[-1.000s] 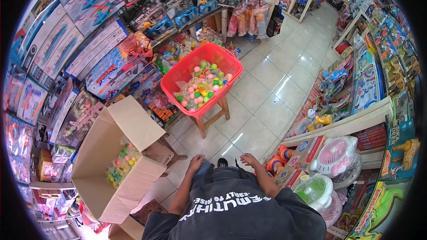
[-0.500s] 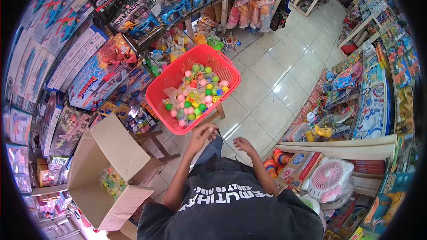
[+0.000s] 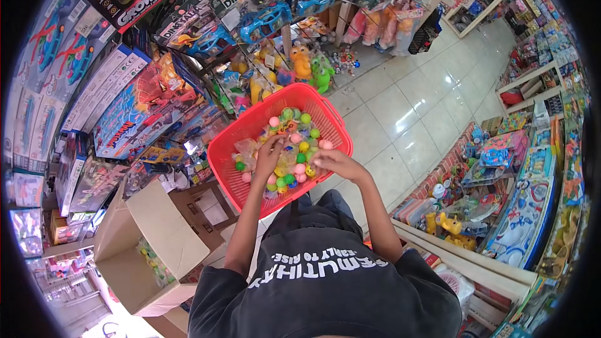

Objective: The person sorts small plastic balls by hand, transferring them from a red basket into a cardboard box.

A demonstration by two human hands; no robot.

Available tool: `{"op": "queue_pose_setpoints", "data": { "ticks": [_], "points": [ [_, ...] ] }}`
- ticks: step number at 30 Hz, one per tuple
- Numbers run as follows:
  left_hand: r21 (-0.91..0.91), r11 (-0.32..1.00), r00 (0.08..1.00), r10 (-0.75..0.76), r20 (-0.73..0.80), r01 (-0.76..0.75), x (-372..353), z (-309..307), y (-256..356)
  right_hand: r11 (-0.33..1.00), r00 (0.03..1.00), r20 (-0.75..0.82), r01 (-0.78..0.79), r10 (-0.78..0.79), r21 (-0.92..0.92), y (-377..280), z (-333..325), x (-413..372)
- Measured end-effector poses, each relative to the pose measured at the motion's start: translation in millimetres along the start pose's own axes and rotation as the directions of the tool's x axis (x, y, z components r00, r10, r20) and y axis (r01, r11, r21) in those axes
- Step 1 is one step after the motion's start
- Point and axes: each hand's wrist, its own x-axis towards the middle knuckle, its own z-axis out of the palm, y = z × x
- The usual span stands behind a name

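Note:
A red plastic basket [image 3: 220,161] stands in front of me, with many small coloured balls in pink, green, yellow and blue inside, some in clear plastic bags [image 3: 247,149]. My left hand [image 3: 269,153] is over the left-middle of the balls, its fingers reaching down among them, slightly apart. Whether its fingertips touch a ball or a bag is hard to see. My right hand [image 3: 338,164] hovers at the basket's right side, fingers loosely bent and apart, close to a yellow ball [image 3: 310,171]. Nothing shows in its grasp.
An open cardboard box [image 3: 166,228] with more bagged balls [image 3: 156,263] stands at lower left. Boxed toys [image 3: 134,109] line the left side, and packaged dinosaur toys [image 3: 266,22] hang at the back. Tiled floor [image 3: 400,109] runs to the right, beside toy shelves [image 3: 463,238].
Both hands have moved forward from in front of my body to over the basket. My view has shifted, and the basket appears slightly lower and nearer.

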Motion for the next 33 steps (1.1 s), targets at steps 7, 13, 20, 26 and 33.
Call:
{"op": "queue_pose_setpoints", "data": {
  "ticks": [7,13,20,26,33],
  "points": [
    [0.312,0.923,0.967,0.173,0.189,-0.226,37,16,-37,0.991,0.999,-0.051,-0.017,0.011,-0.133,69,-25,121],
    [0.539,0.795,0.959,0.195,0.207,-0.278,56,24,-49,0.735,0.940,-0.268,-0.335,0.213,-0.590,79,-29,160],
    [0.691,0.711,0.976,-0.029,0.214,-0.130,55,21,-67,0.688,0.933,-0.243,-0.361,0.266,-0.630,107,-33,183],
    [0.743,0.669,0.993,-0.064,0.098,-0.030,39,13,-64,0.658,0.952,-0.262,-0.301,0.161,-0.690,112,-38,183],
    [0.629,0.771,0.995,0.068,0.079,-0.103,24,-4,-38,0.737,0.967,-0.252,-0.144,-0.037,-0.660,85,-44,154]
  ]
}}
